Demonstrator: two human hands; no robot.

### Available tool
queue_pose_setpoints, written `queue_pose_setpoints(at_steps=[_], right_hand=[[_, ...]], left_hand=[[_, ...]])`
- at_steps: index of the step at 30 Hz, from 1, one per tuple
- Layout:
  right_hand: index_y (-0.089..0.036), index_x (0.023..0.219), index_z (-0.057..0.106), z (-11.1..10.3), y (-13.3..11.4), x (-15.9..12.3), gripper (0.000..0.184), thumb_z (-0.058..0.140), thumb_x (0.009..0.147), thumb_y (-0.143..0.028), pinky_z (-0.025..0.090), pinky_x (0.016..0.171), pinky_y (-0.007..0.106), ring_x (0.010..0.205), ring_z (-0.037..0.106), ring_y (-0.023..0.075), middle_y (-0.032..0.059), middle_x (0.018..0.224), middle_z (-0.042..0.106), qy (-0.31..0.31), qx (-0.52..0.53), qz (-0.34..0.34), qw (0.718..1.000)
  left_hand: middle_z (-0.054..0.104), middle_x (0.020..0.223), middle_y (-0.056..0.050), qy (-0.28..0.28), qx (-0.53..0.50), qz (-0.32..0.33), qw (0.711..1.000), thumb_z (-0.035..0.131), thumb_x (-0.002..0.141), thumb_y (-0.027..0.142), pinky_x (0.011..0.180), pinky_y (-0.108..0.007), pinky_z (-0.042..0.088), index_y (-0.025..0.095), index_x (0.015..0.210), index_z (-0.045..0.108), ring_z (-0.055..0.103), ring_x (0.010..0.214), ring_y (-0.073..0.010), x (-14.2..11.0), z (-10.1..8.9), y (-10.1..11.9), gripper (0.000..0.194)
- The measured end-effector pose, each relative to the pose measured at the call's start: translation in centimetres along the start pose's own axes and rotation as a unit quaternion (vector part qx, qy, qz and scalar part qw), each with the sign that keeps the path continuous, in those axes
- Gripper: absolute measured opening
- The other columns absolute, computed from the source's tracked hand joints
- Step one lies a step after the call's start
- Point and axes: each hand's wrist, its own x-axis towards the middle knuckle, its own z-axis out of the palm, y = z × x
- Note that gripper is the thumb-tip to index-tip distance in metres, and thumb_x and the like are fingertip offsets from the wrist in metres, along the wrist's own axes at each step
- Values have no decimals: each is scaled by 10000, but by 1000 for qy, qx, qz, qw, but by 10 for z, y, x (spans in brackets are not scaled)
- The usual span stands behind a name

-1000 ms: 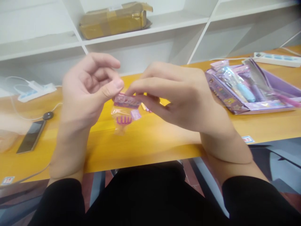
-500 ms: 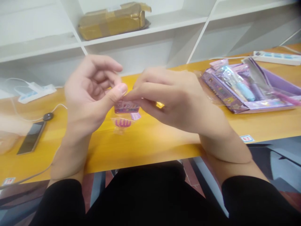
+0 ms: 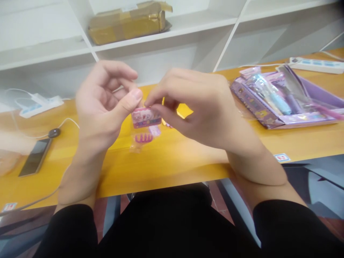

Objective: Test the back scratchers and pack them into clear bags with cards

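A small pink printed card (image 3: 146,118) hangs over the table from my fingertips. My left hand (image 3: 104,104) pinches near its upper left corner with the thumb, the other fingers loosely curled. My right hand (image 3: 199,105) has thumb and forefinger closed at the card's top edge. Whether the card belongs to a bag or packet behind the fingers, I cannot tell. Below it on the table lies a purple claw clip (image 3: 143,138) in a clear bag, close to a small lilac label (image 3: 154,130). Some small coloured pieces (image 3: 167,124) show partly beneath my right hand.
A purple box (image 3: 259,104) with several packaged items stands at the right on the wooden table (image 3: 166,168). At the left lie a phone (image 3: 35,157), a black round object (image 3: 54,133) and a power strip (image 3: 41,105). A cardboard box (image 3: 127,23) rests on the white shelf.
My right hand has risen slightly, its thumb and forefinger forming a wider loop. More of the pink card shows now, and coloured pieces on the table have come into view.
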Motion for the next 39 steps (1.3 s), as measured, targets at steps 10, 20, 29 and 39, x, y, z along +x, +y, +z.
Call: queue_pose_setpoints(at_steps=[10,20,29,39], right_hand=[[-365,1044,756,6,-3,-2,152,636,1138,-366,629,777,356,880,715,212,29,1001,760,37,15,26,999],[-366,1068,792,3,-3,-2,264,552,1177,-355,655,839,381,945,719,216,66,1101,715,4,-48,-6,999],[-359,1108,791,14,8,-1,120,672,1091,-362,544,669,353,864,614,191,66,1149,684,22,-26,-59,998],[-317,1429,784,13,3,-3,316,697,1126,-307,633,827,298,1149,647,219,117,1282,614,8,-49,-36,998]], left_hand=[[755,1048,-38,30,1,-62,998,957,922,639,724,-312,681,271,1150,714,821,929,-232,-2,10,19,496],[715,985,-11,41,-7,-61,997,946,949,606,676,-303,697,270,1145,704,867,951,-264,-4,17,25,458],[712,1029,-43,60,-13,-22,998,950,972,477,681,-310,662,260,1145,768,798,849,-209,-5,11,5,332],[647,919,-13,92,-72,4,993,969,965,372,561,-210,625,164,1095,783,780,714,-140,-1,22,12,308]])
